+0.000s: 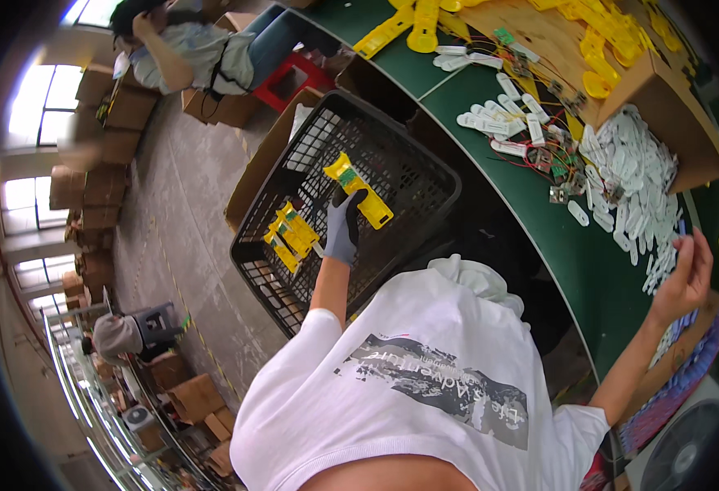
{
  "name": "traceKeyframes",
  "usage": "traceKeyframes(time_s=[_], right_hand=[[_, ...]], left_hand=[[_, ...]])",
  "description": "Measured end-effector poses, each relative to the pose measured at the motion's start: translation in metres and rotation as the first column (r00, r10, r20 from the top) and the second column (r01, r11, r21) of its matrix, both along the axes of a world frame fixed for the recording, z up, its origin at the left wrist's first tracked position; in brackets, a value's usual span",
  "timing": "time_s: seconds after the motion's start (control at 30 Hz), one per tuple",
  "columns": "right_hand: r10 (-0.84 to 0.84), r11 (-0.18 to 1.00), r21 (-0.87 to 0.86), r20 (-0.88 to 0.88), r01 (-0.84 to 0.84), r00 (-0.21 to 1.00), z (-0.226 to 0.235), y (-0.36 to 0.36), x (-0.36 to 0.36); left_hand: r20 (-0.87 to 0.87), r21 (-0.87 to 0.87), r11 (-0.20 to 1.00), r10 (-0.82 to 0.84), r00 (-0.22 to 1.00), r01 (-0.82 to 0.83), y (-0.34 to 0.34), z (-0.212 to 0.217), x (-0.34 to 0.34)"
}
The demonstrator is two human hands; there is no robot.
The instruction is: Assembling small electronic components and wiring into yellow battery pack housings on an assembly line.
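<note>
My left hand (pixel 344 228), in a grey glove with dark fingertips, is closed on a long yellow plastic housing (pixel 372 208) with a small green circuit board at its upper end. It holds the housing over a black plastic crate (pixel 437 168). Inside the crate, several similar yellow housings (pixel 294 231) lie side by side near its left wall. On the right, my bare right hand (pixel 687 274) is raised at the edge of a heap of small white plastic pieces (pixel 633 168). Its fingers are loosely bent and apart, and I see nothing held in them.
The green worktable (pixel 490 172) curves along my right. Wired circuit parts (pixel 552 159), yellow housings (pixel 601 49) and a cardboard box (pixel 670 114) lie on it. A fan (pixel 678 450) stands lower right. Two people are across the floor, near a red stool (pixel 294 78) and stacked cartons (pixel 98 188).
</note>
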State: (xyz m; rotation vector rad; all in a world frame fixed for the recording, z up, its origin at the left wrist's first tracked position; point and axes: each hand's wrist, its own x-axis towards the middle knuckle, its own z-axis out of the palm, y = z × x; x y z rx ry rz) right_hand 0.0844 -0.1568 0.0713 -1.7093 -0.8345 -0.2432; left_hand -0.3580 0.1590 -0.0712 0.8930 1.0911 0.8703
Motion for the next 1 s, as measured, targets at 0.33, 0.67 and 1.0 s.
traceKeyframes(time_s=[0.33,0.67,1.0], right_hand=[[0.519,0.834,-0.128,-0.147,-0.537,0.842,-0.026,0.101,-0.172],[0.37,0.848,-0.017,-0.696,-0.529,0.616,-0.012,0.027,-0.184],[0.329,0.934,0.015,-0.429,-0.358,0.841,0.011,-0.064,-0.179]], left_hand=[[0.498,0.12,0.849,-0.5,0.709,0.514,-0.089,0.15,0.155],[0.049,0.427,0.748,-0.58,0.813,0.508,-0.124,0.128,0.212],[0.468,0.064,0.575,-0.739,0.484,0.816,-0.171,0.131,0.237]])
